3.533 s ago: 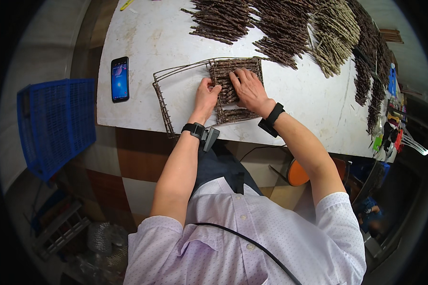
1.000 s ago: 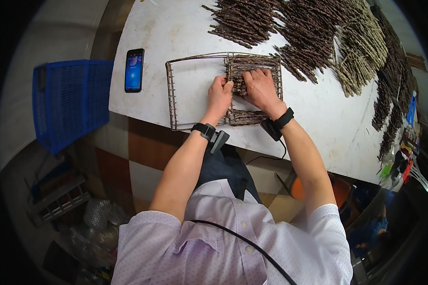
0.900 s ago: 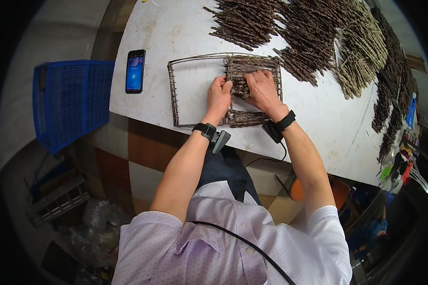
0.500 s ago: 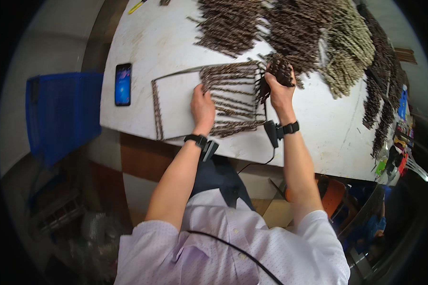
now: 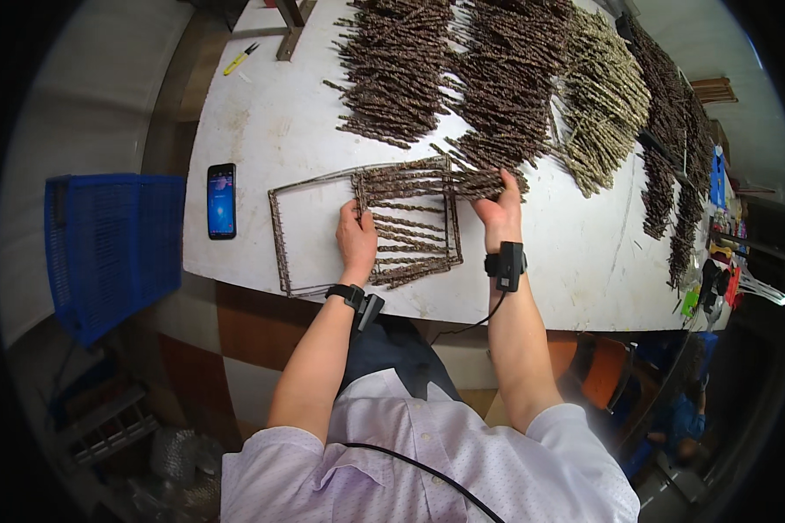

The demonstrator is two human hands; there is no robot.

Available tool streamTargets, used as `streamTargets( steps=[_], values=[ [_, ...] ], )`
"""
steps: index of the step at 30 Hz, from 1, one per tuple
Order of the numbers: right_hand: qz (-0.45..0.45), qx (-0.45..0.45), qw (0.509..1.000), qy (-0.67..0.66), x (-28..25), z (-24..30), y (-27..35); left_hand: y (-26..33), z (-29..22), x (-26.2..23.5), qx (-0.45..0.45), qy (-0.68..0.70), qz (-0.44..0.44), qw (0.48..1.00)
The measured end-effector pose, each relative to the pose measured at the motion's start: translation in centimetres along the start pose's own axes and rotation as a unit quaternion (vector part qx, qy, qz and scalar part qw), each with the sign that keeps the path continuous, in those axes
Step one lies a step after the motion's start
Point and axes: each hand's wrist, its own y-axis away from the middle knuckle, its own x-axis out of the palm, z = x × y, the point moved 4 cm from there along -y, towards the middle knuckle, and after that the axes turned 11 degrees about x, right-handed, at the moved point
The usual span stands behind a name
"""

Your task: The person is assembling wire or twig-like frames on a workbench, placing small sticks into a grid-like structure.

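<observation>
A rectangular wire frame [image 5: 281, 228] lies on the white table [image 5: 305, 113], its right half filled with brown skewered sticks [image 5: 408, 228] laid crosswise. My left hand [image 5: 356, 241] presses flat on the sticks near the frame's middle. My right hand [image 5: 500, 207] is at the frame's far right corner, fingers closed on a bundle of brown sticks [image 5: 462, 181] lying across the frame's top edge. Both wrists wear black bands.
Large heaps of brown sticks [image 5: 401, 61] and paler sticks [image 5: 604, 96] cover the far side of the table. A phone [image 5: 221, 200] lies left of the frame. A blue crate [image 5: 105, 244] stands on the floor to the left. Tools sit at the right edge.
My right hand left the frame, reached to the heap and now lays a bundle of sticks across the frame's top. My left hand stayed on the sticks in the frame.
</observation>
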Motion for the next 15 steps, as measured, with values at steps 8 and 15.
streamTargets(
  steps=[8,15],
  values=[
    [0.094,-0.122,0.975,0.16,13.9,2.7,-12.2,-0.1,-1.3,-0.7,-0.055,-0.014,0.087,0.995],
    [-0.083,0.108,0.939,0.315,27.9,5.0,-12.0,0.5,1.5,-1.4,-0.079,-0.003,0.089,0.993]
  ],
)
